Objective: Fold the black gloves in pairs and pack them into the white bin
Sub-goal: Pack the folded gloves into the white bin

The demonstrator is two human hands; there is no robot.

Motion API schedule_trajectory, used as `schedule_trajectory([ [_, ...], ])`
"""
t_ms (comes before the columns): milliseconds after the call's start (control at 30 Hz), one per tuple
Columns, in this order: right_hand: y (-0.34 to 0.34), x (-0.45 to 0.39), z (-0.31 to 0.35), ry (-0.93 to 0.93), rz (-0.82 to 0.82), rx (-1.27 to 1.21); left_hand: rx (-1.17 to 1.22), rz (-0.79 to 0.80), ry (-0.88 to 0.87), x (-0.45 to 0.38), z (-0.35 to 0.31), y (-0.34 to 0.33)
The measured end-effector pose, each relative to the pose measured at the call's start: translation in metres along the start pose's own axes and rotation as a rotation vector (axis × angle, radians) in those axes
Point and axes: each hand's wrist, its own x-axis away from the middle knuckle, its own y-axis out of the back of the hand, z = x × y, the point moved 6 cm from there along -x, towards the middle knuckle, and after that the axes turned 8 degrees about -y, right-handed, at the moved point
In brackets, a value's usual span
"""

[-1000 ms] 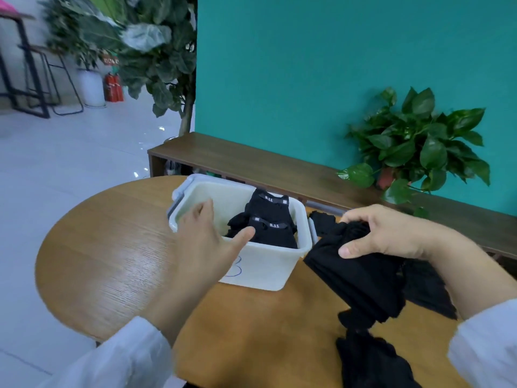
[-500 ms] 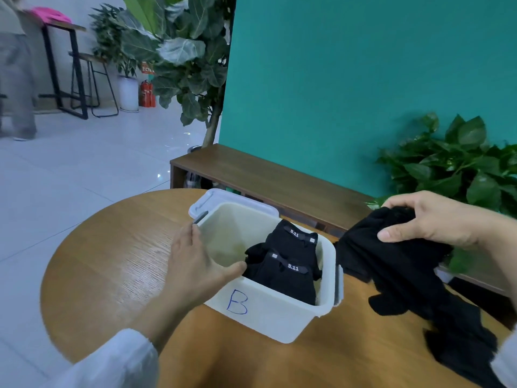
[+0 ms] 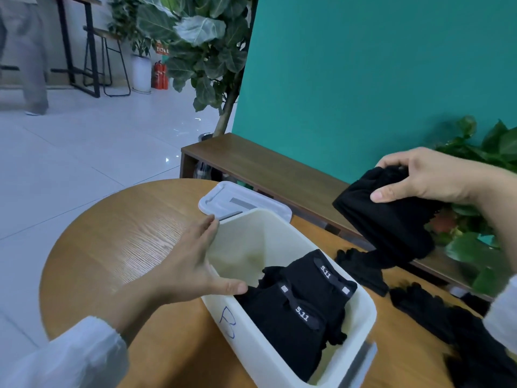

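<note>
The bin [image 3: 268, 357] is white with a blue "B" handwritten on its side. The gloves in it [image 3: 299, 301] are black with white "5.11" lettering on their straps. The bench [image 3: 112, 247] is warm orange-brown woodgrain. The wall [image 3: 377, 65] is plain teal.
</note>
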Motion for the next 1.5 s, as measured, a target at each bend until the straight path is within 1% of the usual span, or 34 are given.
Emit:
schedule_trajectory([
  [167,0.000,-0.034,0.047,0.127,-0.017,0.021,0.032,0.036,-0.011,0.003,0.004,0.003],
  [300,-0.021,-0.061,0.079,0.215,0.015,0.068,0.060,0.045,-0.012,0.001,0.003,0.003],
  [433,-0.062,-0.081,0.100,0.291,0.109,0.100,0.069,0.036,-0.010,-0.002,0.006,0.002],
  [533,-0.097,-0.090,0.108,0.327,0.217,0.150,0.071,0.028,-0.010,-0.001,0.008,0.002],
  [667,-0.139,-0.094,0.110,0.354,0.358,0.221,0.086,0.013,-0.044,-0.001,0.007,0.002],
  [800,-0.168,-0.092,0.106,0.378,0.454,0.257,0.103,-0.001,-0.057,-0.001,0.007,0.004],
  [967,-0.197,-0.096,0.093,0.372,0.517,0.281,0.130,0.002,-0.037,0.001,0.007,0.003],
  [1167,-0.216,-0.093,0.084,0.372,0.574,0.312,0.105,-0.012,-0.031,-0.002,0.007,0.001],
  [1333,-0.237,-0.088,0.082,0.416,0.591,0.389,0.101,-0.019,-0.043,0.003,0.005,-0.001],
  [1500,-0.255,-0.085,0.081,0.404,0.632,0.371,0.077,-0.053,-0.061,0.009,0.005,-0.001],
])
